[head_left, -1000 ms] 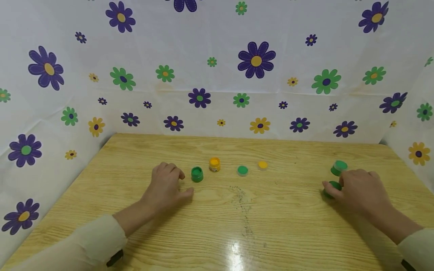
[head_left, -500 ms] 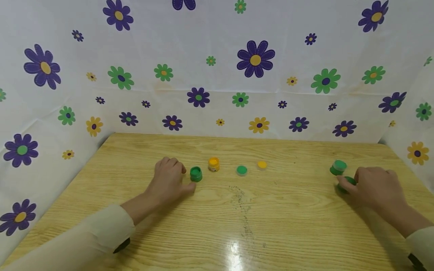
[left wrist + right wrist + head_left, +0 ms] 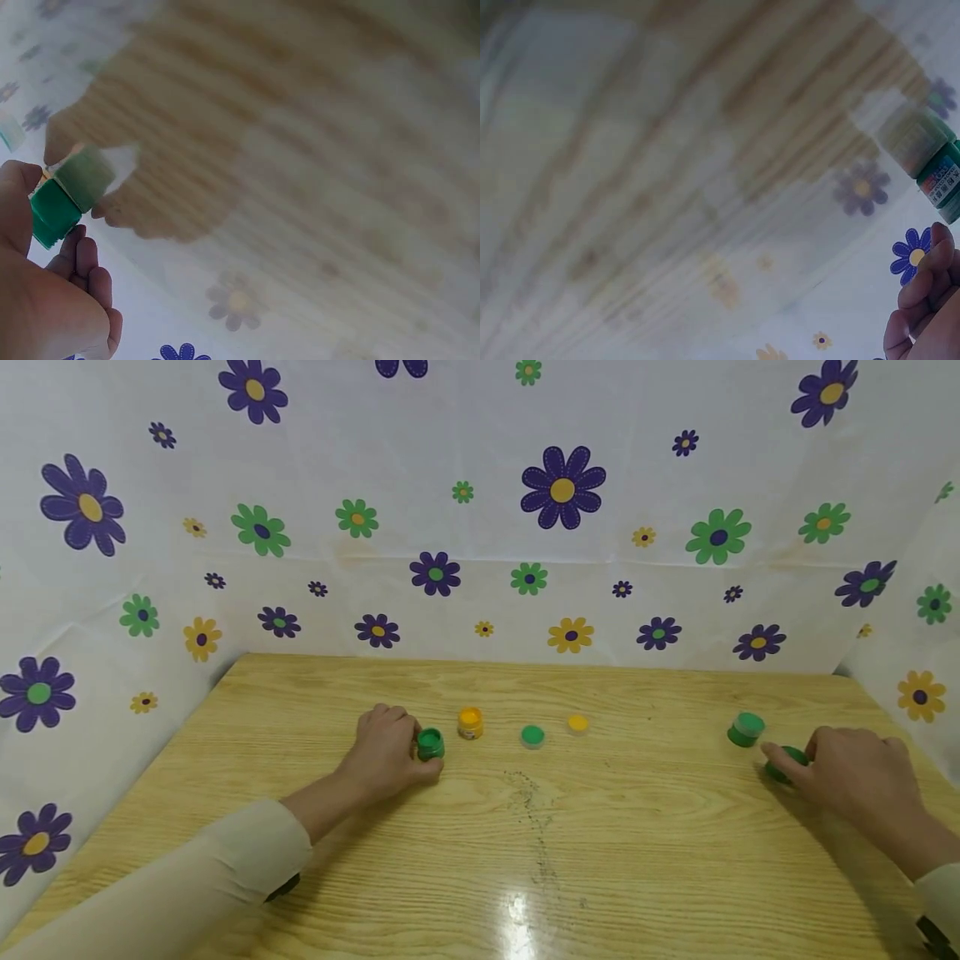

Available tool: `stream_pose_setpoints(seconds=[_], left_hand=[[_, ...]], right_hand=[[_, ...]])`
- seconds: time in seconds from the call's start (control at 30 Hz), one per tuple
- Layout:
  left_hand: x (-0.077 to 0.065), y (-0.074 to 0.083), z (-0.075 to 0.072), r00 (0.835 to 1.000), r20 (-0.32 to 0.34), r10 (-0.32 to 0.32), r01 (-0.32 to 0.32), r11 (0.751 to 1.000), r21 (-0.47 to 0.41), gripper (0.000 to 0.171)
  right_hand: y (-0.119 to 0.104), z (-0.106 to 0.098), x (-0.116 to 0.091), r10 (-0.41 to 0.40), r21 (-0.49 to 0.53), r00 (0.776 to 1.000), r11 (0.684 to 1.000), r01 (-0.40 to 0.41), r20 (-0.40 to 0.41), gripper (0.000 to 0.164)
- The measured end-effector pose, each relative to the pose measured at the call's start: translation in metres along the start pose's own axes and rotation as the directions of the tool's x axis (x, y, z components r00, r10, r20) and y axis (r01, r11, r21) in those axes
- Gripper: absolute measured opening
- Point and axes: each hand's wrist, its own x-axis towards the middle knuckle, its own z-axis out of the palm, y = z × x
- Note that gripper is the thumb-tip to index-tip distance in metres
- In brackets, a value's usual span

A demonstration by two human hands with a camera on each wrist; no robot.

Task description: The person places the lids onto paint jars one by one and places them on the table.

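At the left, my left hand [image 3: 386,747] holds a small open green paint jar [image 3: 431,743] between thumb and fingers. Green paint shows in its mouth. The left wrist view has the same jar [image 3: 56,210] standing on the shiny table, between the thumb and the curled fingers. Over on the right, my right hand [image 3: 862,772] grips another small green jar [image 3: 787,764], thumb on its left side, much of it covered. A green jar with a printed label [image 3: 939,176] stands past the fingers [image 3: 922,277] in the right wrist view.
An open yellow paint jar [image 3: 470,723] stands just behind the left hand's jar. Green [image 3: 532,737] and yellow [image 3: 577,724] lids lie mid-table. A lidded green jar [image 3: 746,729] is behind the right hand. Flowered cloth [image 3: 480,527] walls the wooden table [image 3: 600,860]; dark specks [image 3: 532,802] mark it.
My left hand has moved right and closed around the open green jar. My right hand has moved right, carrying its green jar along, away from the lidded one.
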Motion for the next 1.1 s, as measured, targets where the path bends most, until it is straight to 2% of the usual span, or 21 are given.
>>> stream_pose_setpoints(seconds=[0.23, 0.53, 0.7, 0.87, 1.1], left_hand=[[0.001, 0.0, 0.0, 0.999, 0.026, -0.032, 0.033, 0.999, -0.027, 0.037], [-0.006, -0.001, -0.003, 0.999, 0.022, -0.023, 0.023, 0.999, -0.032, 0.039], [-0.011, -0.001, -0.005, 1.0, 0.003, -0.014, 0.014, 1.0, -0.028, 0.039], [-0.017, -0.003, -0.008, 1.0, -0.007, -0.019, 0.019, 1.0, -0.025, 0.039], [-0.026, -0.011, -0.013, 0.999, -0.022, -0.023, 0.022, 1.0, -0.016, 0.037]], right_hand=[[-0.007, -0.009, 0.005, 0.019, 0.031, 1.0, 0.999, -0.019, 0.0, 0.065], [-0.036, -0.017, 0.014, -0.049, 0.062, 0.998, 0.997, 0.051, -0.028, 0.061], [-0.063, -0.019, 0.018, -0.112, 0.073, 0.99, 0.99, 0.118, -0.083, 0.05], [-0.098, -0.02, 0.025, -0.125, 0.103, 0.992, 0.987, 0.125, -0.007, 0.051], [-0.144, -0.01, 0.031, -0.183, 0.139, 0.983, 0.974, 0.179, 0.019, 0.046]])
